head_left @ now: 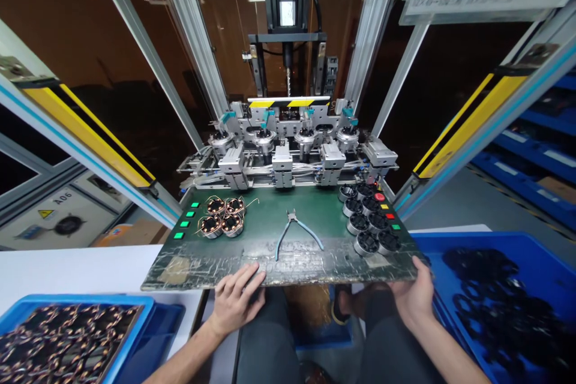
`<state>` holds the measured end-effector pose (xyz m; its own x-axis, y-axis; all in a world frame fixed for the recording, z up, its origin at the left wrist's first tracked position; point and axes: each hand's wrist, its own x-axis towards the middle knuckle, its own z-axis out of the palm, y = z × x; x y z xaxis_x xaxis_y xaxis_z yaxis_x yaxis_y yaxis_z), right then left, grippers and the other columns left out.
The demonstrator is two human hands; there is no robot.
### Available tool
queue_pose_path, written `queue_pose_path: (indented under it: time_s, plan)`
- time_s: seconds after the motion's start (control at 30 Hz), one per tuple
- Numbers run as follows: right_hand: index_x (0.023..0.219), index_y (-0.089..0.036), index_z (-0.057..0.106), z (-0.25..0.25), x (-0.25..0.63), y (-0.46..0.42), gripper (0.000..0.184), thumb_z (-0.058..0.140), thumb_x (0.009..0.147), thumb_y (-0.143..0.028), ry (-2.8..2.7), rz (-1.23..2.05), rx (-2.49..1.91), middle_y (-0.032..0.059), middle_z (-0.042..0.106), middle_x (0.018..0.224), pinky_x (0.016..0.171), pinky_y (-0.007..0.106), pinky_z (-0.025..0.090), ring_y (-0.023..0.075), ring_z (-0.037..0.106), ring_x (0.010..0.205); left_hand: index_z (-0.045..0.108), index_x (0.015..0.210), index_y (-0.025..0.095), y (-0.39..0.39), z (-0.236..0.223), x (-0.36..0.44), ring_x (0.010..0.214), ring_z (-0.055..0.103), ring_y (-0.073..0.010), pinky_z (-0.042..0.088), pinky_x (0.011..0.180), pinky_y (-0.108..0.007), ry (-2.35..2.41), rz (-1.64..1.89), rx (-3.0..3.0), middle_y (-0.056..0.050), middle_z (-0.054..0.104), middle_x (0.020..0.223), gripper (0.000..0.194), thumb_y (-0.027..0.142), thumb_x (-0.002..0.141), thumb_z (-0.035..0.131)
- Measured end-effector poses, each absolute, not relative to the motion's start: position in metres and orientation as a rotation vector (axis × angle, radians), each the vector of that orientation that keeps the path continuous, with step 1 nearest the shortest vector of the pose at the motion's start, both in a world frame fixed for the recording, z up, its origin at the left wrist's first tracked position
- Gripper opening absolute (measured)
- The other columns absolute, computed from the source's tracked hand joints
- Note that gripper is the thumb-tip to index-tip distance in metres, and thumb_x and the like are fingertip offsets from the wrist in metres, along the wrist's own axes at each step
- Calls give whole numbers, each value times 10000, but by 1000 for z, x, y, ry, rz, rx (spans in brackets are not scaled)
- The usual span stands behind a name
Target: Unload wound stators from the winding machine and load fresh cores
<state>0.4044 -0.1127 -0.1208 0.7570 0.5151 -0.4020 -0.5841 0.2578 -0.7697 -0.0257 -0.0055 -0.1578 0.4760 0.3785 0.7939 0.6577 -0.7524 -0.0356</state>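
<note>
My left hand [238, 301] lies over the front edge of the green worktop [315, 276], fingers stretched out and holding nothing. At the worktop's right front corner, my right hand [413, 297] grips the edge, its thumb on the side and its other fingers partly hidden below. Pliers with pale blue handles [293, 231] lie spread apart in the middle of the worktop. Several copper-wound stators [222, 216] sit together on the left, loose wire ends sticking out. Several unwound stator cores [366, 225] with black inserts are grouped in rows on the right.
Behind the worktop stands a winding machine [283, 159] with several stations. Green buttons [184, 222] line the left side; a red button [380, 197] is at right. Blue bins flank me: wound stators [67, 336] fill the left one, black plastic parts [499, 300] the right. Yellow guards [94, 135] border the frame.
</note>
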Motion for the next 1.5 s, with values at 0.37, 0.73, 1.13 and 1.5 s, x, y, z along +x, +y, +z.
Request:
queue_pose_path:
  time_s: [0.37, 0.73, 1.13, 1.5]
  plan:
    - [1216, -243, 779, -119, 404, -112, 420, 714, 855, -445, 78, 741, -1061, 6, 808, 1130, 905, 426, 663, 233, 767, 947, 613, 1542, 342, -6, -155, -25, 1186, 711, -229, 394, 1033, -419, -873, -1165, -2397, -19, 791, 1329, 704, 350, 878, 846]
    - [1177, -224, 774, -120, 405, -112, 400, 709, 848, -442, 80, 748, -1065, 30, 807, 1116, 925, 448, 656, 256, 769, 990, 706, 1400, 304, -6, -152, -25, 1183, 720, -233, 415, 998, -424, -865, -1142, -2400, -39, 798, 1311, 539, 346, 882, 849]
    - [1218, -225, 762, -124, 406, -112, 452, 738, 831, -455, 68, 734, -1070, 29, 800, 1139, 948, 447, 648, 259, 760, 1049, 638, 1504, 338, -7, -153, -25, 1196, 709, -228, 396, 1060, -412, -875, -1134, -2395, -25, 792, 1319, 656, 362, 882, 846]
    - [1202, -224, 779, -119, 403, -112, 419, 721, 843, -432, 91, 736, -1074, 22, 808, 1096, 935, 446, 652, 247, 763, 966, 520, 1621, 367, -7, -154, -25, 1213, 695, -231, 388, 1072, -397, -880, -1130, -2400, -22, 780, 1336, 797, 360, 890, 837]
